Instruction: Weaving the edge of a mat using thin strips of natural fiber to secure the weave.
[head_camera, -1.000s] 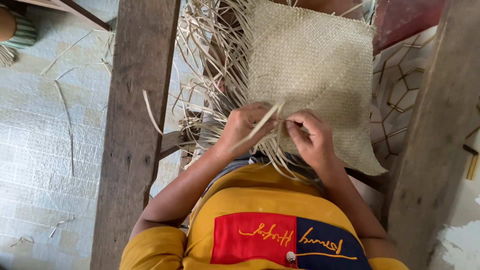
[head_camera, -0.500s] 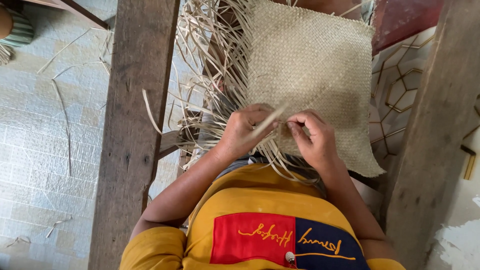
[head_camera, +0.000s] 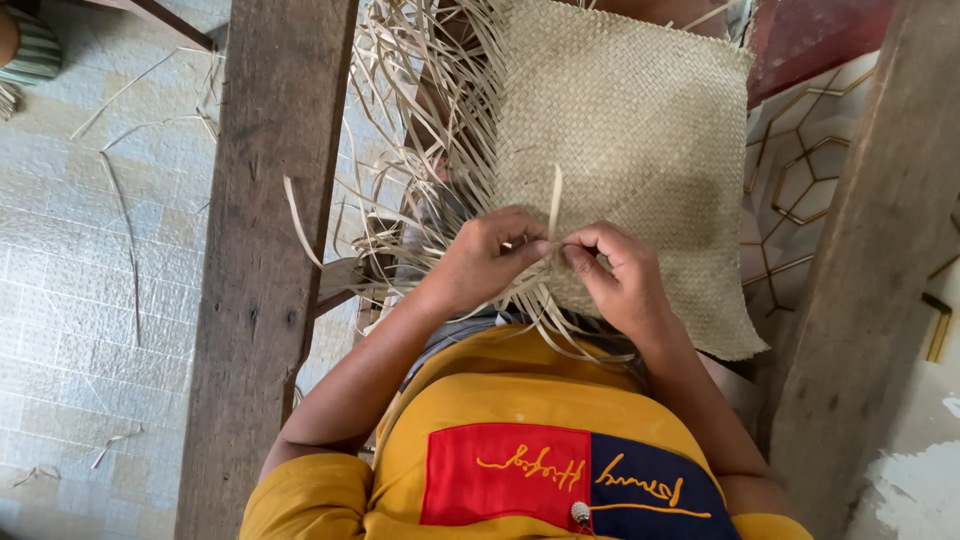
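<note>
Both hands (head_camera: 555, 265) pinched, fingertips together

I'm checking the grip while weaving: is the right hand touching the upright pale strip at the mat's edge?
Touching. The head view shows the right hand pinching the pale strip at its base, against the left hand, over the woven mat.

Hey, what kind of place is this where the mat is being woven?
Probably a home or small craft workspace at floor level. A half-woven straw mat lies under the left hand and right hand, loose straw strips litter a pale tiled floor, and rough wooden posts stand close by.
</note>
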